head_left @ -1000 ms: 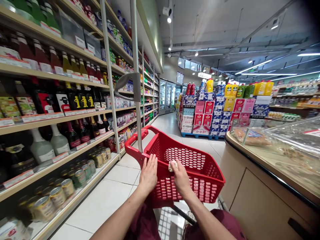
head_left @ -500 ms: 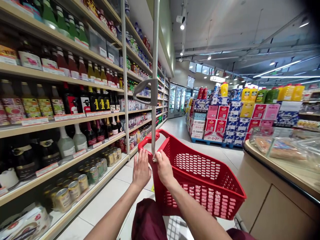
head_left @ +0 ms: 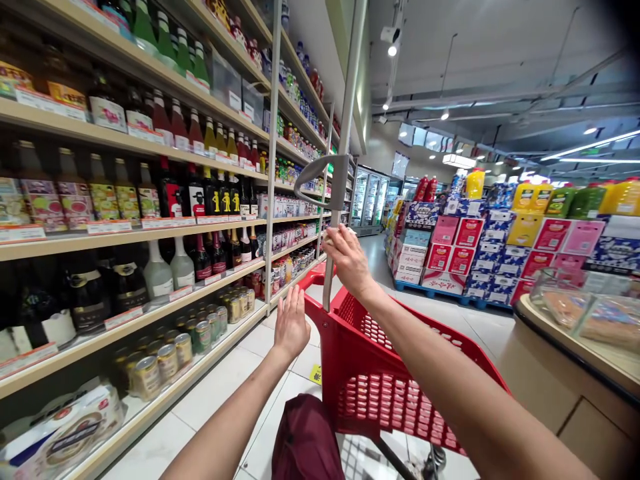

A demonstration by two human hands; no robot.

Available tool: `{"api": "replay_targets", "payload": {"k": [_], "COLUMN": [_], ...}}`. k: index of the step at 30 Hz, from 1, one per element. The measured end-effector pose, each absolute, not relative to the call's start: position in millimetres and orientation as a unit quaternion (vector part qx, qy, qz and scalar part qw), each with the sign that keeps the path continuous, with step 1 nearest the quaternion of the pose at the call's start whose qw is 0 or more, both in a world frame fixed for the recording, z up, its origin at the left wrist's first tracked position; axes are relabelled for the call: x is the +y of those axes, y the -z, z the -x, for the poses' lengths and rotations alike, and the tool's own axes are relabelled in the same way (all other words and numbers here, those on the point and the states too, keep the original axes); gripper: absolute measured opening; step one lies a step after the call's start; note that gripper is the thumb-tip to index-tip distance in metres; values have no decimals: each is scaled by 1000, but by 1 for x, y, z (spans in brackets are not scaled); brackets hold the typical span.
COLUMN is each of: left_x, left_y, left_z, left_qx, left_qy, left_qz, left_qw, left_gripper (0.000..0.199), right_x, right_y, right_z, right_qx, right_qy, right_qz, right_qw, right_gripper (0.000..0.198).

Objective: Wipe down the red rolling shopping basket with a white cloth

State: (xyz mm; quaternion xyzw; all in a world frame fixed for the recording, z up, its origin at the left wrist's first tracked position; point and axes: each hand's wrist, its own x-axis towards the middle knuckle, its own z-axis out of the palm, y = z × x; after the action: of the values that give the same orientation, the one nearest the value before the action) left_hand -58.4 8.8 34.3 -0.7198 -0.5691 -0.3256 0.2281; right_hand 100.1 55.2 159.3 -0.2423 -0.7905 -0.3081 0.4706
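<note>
A red plastic shopping basket cart [head_left: 385, 397] stands before my knees. From its near corner rises a metal pole [head_left: 355, 87] with a grey loop handle [head_left: 341, 181]. My right hand [head_left: 350, 261] closes round the pole just below that handle, pressing a crumpled white tissue [head_left: 327, 235] to it; most of the tissue is hidden by the fingers. Lower down, my left hand [head_left: 291, 327] lies with straight fingers against the cart's red rim [head_left: 314, 279], holding nothing.
Shelves [head_left: 215, 230] of bottles and cans run along the left. Boxes and juice bottles are stacked on a blue pallet [head_left: 430, 290] ahead on the right. A wooden counter [head_left: 540, 360] with clear covers stands close at right. Glass-door coolers [head_left: 367, 197] line the far end.
My right hand has slid up the pole with the tissue, from the pole's foot to just under the grey handle. My left hand stays at the rim. The view has shifted left.
</note>
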Motion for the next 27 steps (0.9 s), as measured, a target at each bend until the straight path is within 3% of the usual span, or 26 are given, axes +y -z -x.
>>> {"api": "replay_targets", "payload": {"k": [5, 7, 14, 20, 27], "left_x": [7, 7, 11, 6, 2], "left_y": [-34, -36, -48, -42, -36], "left_z": [61, 63, 58, 57, 53], "left_qx": [-562, -563, -556, -555, -543], "left_qy": [333, 334, 338, 330, 338], "left_qz": [724, 722, 724, 729, 738], "left_qw": [223, 223, 229, 226, 218], "left_gripper": [73, 74, 74, 72, 67], "right_x": [39, 37, 55, 32, 30], "right_y": [-103, -98, -170, -87, -54], "right_z": [-110, -114, -109, -114, -103], "right_qx": [-897, -911, -839, -906, -871], "right_qy": [308, 308, 324, 312, 291], "right_qz": [174, 159, 212, 139, 229], "right_qw": [264, 225, 383, 248, 324], "right_gripper": [36, 35, 39, 31, 31]}}
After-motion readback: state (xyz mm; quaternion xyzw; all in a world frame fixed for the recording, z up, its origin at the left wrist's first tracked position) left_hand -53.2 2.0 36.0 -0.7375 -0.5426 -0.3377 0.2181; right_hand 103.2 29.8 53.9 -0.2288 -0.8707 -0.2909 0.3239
